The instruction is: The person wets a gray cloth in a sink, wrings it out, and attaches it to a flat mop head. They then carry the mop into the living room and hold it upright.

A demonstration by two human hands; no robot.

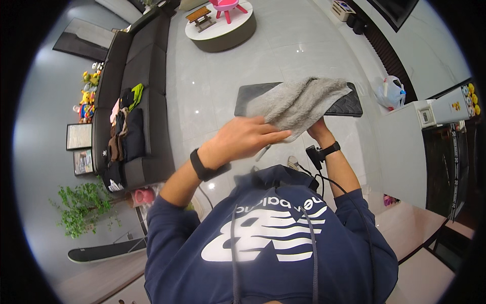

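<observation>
A grey plush cloth [303, 98] is spread at a slant in front of me, with soft folds running along it. My left hand [245, 138] lies across its near left edge, slightly blurred, fingers pointing right and gripping the fabric. Under the right part of the cloth, my right hand [319, 129] holds it from below, its fingers mostly hidden. Beyond and partly behind the cloth is a black quilted padded bench top [343, 104]. A slim grey rod [262, 152] shows just below my left hand.
A dark sofa [146, 68] with piled clothes [121, 121] runs along the left. Ahead is a round low table [224, 41] carrying a pink toy chair [228, 7] and a small wooden stand [199, 17]. A plastic bag [392, 93] sits at right. A cable [349, 192] hangs along my right arm.
</observation>
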